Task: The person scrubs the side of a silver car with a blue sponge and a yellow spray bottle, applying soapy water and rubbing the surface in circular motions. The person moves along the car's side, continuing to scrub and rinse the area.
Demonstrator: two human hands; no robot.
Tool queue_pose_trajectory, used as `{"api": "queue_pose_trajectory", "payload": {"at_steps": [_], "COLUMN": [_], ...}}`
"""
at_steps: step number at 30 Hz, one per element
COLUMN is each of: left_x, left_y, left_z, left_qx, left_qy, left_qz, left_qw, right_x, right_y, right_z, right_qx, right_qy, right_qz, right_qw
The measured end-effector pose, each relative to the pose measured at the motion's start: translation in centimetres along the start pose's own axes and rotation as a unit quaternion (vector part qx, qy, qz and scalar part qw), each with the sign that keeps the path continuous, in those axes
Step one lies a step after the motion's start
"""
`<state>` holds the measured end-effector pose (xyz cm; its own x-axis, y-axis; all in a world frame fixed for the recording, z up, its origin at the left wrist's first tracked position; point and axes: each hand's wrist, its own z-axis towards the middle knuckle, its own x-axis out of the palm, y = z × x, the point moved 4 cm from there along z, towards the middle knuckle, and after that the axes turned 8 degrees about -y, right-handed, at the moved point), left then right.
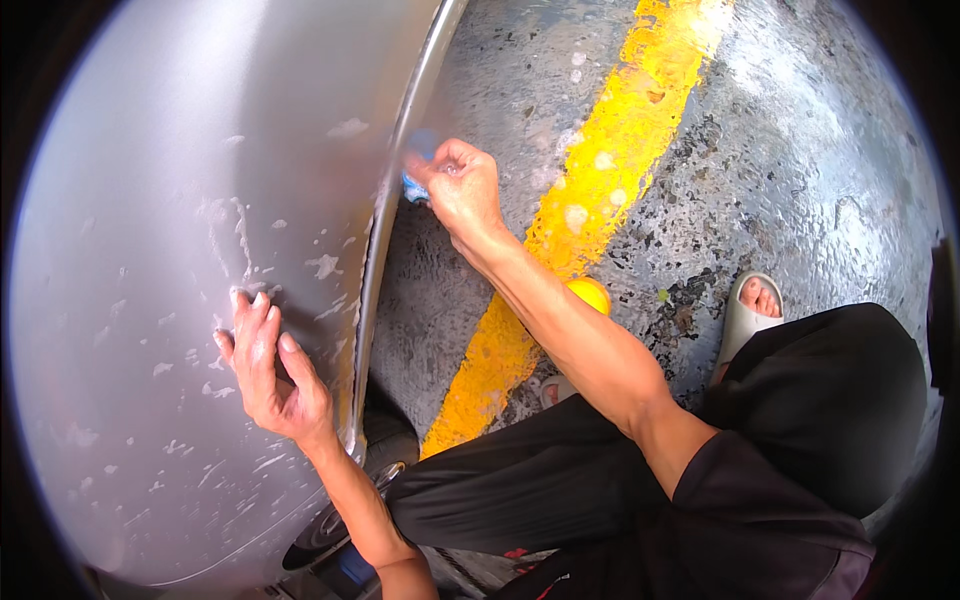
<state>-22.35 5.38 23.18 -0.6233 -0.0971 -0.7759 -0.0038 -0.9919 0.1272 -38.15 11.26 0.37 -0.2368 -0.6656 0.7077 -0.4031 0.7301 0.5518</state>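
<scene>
My left hand (pixel 274 360) rests with spread, slightly bent fingers on the silver car body panel (pixel 172 247), which has patches of white foam on it. At the panel's lower edge, along a metallic trim strip (pixel 382 210), my right hand (pixel 457 184) grips a small blue object (pixel 414 187), perhaps a sponge or cloth. The fingers cover most of it and the upper part is blurred. Foam also clings to my right fingers.
A yellow painted line (pixel 615 150) crosses the wet, stained concrete floor (pixel 787 172). A round yellow object (pixel 590 295) lies partly behind my right forearm. The car's wheel (pixel 386 450) is near my knee. My sandalled foot (pixel 754 304) stands at the right.
</scene>
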Motion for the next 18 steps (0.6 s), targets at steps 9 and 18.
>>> {"api": "queue_pose_trajectory", "payload": {"at_steps": [9,18], "left_x": [-0.1,0.1], "left_y": [-0.2,-0.2], "left_z": [-0.2,0.1], "left_qx": [0.001,0.008], "left_qy": [0.008,0.009], "left_qz": [0.017,0.025], "left_qw": [1.000,1.000], "right_x": [0.2,0.2], "right_y": [-1.1,-2.5], "right_z": [-1.0,-2.6], "right_qx": [0.026,0.020], "right_qy": [-0.009,0.006], "right_qz": [-0.001,0.012], "right_qw": [1.000,1.000]}}
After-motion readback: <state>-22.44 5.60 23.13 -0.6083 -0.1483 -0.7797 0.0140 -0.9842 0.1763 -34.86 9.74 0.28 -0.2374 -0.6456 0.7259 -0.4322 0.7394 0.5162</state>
